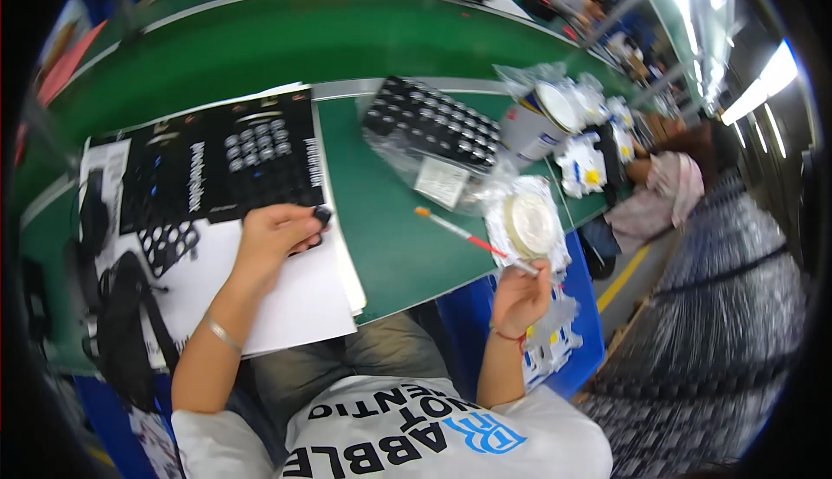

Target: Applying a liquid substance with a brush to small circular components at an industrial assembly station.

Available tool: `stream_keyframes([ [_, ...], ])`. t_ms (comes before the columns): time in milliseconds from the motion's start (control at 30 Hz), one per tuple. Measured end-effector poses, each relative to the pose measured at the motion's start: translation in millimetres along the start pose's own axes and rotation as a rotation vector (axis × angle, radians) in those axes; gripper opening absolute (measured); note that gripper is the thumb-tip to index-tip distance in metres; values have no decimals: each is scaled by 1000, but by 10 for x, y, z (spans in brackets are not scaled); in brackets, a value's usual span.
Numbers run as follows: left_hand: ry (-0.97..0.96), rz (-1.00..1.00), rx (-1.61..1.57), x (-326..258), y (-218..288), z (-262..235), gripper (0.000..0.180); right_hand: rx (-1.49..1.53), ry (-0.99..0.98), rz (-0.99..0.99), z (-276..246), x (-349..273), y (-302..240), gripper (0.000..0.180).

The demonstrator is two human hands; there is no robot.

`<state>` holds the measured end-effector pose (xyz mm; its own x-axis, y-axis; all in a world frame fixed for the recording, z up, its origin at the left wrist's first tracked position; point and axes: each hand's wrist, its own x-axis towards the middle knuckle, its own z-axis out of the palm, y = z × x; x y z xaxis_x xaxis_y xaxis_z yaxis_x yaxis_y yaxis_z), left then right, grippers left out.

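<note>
My left hand (276, 238) rests over the papers at the left, closed with a small black piece (322, 215) pinched between thumb and fingers. In my right hand (520, 299), near the table's front edge, is a thin stick-shaped tool (457, 229) with an orange far end and a red band; its exact kind is unclear. The tool slants up and left over the green table. Just beyond that hand sits a round cream-coloured tub or roll (530, 223) on crinkled silvery wrapping. Under my left hand lie a black printed sheet (221, 167) and white paper (217, 293).
A black tray with rows of round shapes (431, 123) lies in clear plastic. Behind stands a white-and-blue tin (542, 122). At the right is a blue bin (585, 340) with white parts. A black strapped bag (130, 323) is left; another person (663, 193) sits far right.
</note>
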<state>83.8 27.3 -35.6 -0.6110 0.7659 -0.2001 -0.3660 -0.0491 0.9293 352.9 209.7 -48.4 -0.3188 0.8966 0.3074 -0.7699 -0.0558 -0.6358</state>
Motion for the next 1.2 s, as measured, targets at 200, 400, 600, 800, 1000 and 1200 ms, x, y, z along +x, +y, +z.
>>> stream_keyframes([
  [200, 11, 48, -94, -15, 61, -77, 17, 54, -124, 159, 213, -123, 506, 14],
  [400, 14, 47, -109, -23, 47, -89, 17, -39, -136, 95, 223, -131, 599, 17],
  [600, 31, 31, -51, -18, 61, -66, 19, -149, -196, 41, 210, -141, 601, 18],
  [800, 57, 50, -31, -18, 64, -55, 11, -218, -222, 39, 246, -152, 604, 18],
  [1000, 17, 7, -101, -8, 39, -88, 20, -257, -221, 21, 273, -158, 596, 18],
  [1200, -29, -41, -113, -24, 85, -89, 20, -252, -205, 6, 264, -165, 609, 17],
])
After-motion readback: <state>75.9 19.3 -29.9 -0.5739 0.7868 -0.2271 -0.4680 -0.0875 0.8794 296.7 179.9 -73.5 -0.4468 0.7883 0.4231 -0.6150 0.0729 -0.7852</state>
